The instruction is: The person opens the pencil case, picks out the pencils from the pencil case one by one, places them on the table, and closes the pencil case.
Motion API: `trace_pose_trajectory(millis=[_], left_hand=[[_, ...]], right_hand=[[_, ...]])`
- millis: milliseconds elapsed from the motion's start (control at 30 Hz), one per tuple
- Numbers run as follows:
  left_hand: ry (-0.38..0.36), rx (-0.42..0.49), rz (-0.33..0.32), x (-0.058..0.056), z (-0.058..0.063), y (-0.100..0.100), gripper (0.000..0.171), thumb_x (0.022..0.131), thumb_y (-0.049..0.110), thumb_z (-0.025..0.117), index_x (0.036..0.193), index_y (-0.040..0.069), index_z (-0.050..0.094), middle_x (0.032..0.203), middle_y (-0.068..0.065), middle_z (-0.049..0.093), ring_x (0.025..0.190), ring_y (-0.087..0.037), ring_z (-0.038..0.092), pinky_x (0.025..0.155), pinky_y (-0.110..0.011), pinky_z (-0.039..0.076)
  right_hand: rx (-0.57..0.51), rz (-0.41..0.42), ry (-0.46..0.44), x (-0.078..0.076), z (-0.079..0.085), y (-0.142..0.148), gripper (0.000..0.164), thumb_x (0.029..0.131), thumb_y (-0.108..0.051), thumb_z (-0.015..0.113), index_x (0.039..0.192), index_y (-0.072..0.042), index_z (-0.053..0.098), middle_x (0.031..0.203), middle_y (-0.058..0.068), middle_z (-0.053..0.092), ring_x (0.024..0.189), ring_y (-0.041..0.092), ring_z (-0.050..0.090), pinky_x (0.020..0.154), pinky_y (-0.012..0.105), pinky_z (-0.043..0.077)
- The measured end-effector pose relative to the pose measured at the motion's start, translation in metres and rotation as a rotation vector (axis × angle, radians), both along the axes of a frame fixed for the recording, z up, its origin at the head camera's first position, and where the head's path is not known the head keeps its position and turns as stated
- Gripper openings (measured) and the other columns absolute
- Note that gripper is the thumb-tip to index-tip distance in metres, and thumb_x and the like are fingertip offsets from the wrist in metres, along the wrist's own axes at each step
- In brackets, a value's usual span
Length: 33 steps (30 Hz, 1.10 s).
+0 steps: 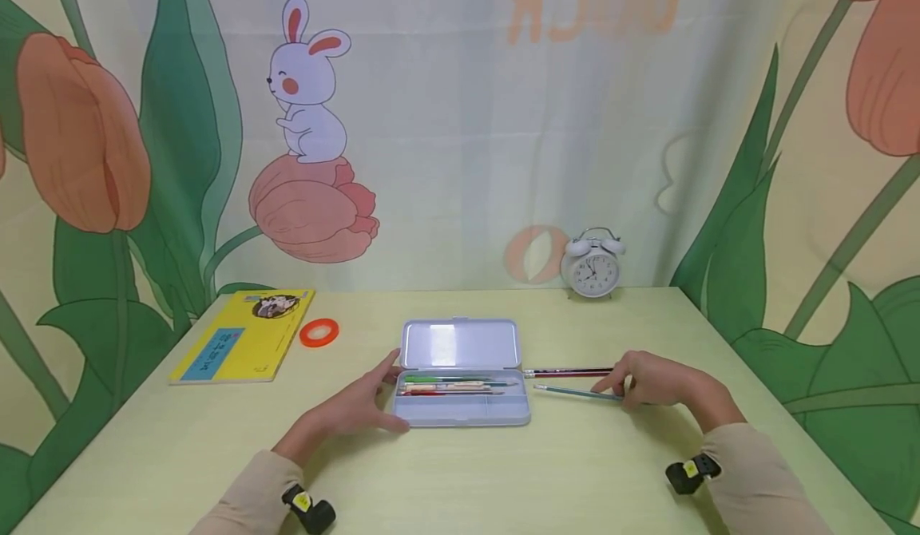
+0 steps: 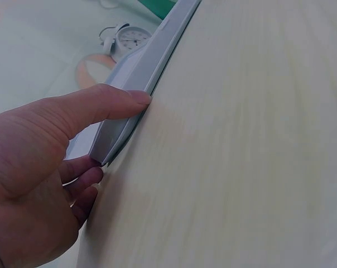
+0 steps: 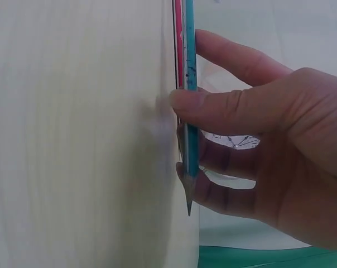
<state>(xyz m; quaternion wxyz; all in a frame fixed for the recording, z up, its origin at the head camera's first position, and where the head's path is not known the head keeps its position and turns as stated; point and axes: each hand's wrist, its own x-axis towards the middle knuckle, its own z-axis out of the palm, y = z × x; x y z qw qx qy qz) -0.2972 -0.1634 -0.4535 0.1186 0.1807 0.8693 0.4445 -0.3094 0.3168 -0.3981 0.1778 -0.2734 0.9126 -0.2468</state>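
Beige sleeves (image 1: 247, 487) reach in from the lower left and lower right of the frame, each with a small black device (image 1: 309, 511) strapped at the wrist. Left of centre, the left hand (image 1: 355, 403) grips the left end of an open pencil case (image 1: 460, 422), its thumb on the front edge and fingers round the side. That case lies at lower centre, lid tipped back, with several pens (image 1: 453, 386) in its rear section. Right of centre, the right hand (image 1: 657, 377) pinches a blue pencil (image 1: 571, 392) between thumb and fingers, its sharpened tip showing in the right wrist view. Just behind that pencil lie red-and-black pencils (image 1: 568, 373); how many is unclear. Farther off, an orange ring (image 1: 305, 337) sits beside a yellow book (image 1: 247, 339) at left, and a white alarm clock (image 1: 593, 273) stands right of centre before a printed curtain (image 1: 446, 136).
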Motion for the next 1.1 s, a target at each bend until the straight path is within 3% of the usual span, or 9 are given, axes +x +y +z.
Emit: trace_pose_trajectory(millis=[267,500,800,1100], left_hand=[[0.000,0.022,-0.020,0.002,0.001,0.000,0.116,0.075,0.021,0.090,0.162,0.020,0.012,0.140,-0.007,0.046,0.135,-0.031,0.036,0.116,-0.058,0.025],[-0.003,0.000,-0.001,0.001,0.001,0.001,0.118,0.074,0.023,0.091,0.162,0.021,0.011,0.143,-0.007,0.045,0.137,-0.030,0.034,0.117,-0.059,0.020],[-0.007,0.001,-0.001,0.002,0.000,0.000,0.118,0.074,0.022,0.090,0.162,0.021,0.012,0.142,-0.007,0.046,0.138,-0.030,0.034,0.116,-0.057,0.024],[-0.014,-0.017,0.026,0.002,0.002,0.001,0.119,0.073,0.024,0.091,0.162,0.022,0.012,0.144,-0.006,0.045,0.138,-0.028,0.034,0.117,-0.058,0.022]], right_hand=[[-0.037,-0.001,-0.033,-0.003,-0.010,0.005,0.037,0.079,0.009,0.073,0.113,-0.006,0.077,0.083,0.001,0.064,0.071,0.013,0.051,0.056,0.022,0.042],[-0.067,0.019,-0.003,-0.006,-0.013,0.003,0.025,0.086,0.000,0.074,0.111,-0.002,0.077,0.106,0.007,0.074,0.071,0.007,0.048,0.060,0.020,0.042],[-0.033,-0.053,0.032,-0.005,-0.013,-0.003,0.023,0.086,0.000,0.074,0.108,-0.004,0.078,0.098,0.003,0.071,0.076,0.013,0.047,0.064,0.023,0.044],[0.005,-0.010,0.201,-0.013,-0.014,-0.006,0.016,0.088,-0.001,0.073,0.103,-0.004,0.079,0.083,-0.004,0.069,0.066,0.007,0.046,0.058,0.022,0.043]])
